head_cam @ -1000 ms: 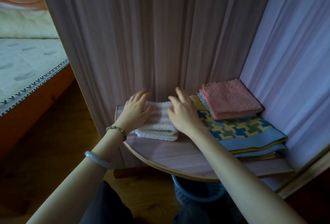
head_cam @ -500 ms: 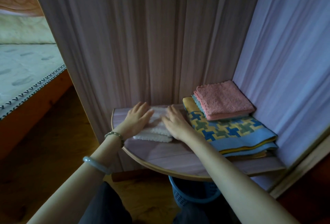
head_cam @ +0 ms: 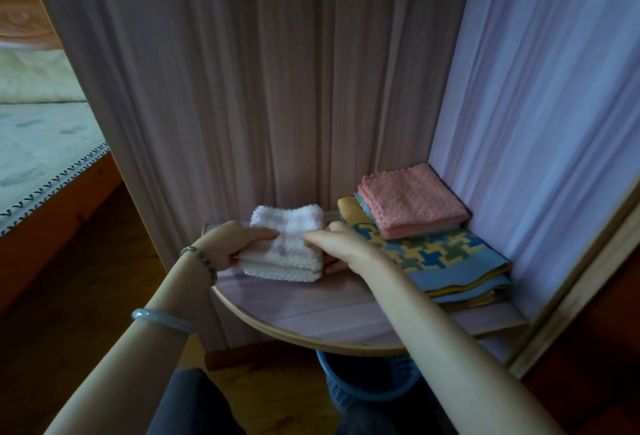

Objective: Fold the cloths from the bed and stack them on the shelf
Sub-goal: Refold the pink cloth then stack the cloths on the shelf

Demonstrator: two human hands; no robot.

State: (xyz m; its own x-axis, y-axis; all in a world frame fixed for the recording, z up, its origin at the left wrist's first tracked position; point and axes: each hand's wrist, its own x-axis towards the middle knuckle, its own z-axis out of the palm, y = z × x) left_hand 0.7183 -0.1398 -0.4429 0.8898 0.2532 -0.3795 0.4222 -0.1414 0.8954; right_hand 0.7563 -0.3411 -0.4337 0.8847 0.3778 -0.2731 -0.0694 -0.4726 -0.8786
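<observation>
White knitted folded cloth [head_cam: 285, 247], mid-frame, is pinched at both sides by the left hand [head_cam: 227, 247] and right hand [head_cam: 341, 249]. Uneven lifting could spill its folds open.

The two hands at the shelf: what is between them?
A folded white cloth, as the head view shows. The left hand and the right hand pinch its opposite sides, thumbs on top.

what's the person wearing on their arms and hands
No sleeves or gloves. By the left hand, a bracelet of dark greenish beads circles the wrist; a smooth pale bangle sits higher up that forearm. The right hand and arm wear nothing.
</observation>
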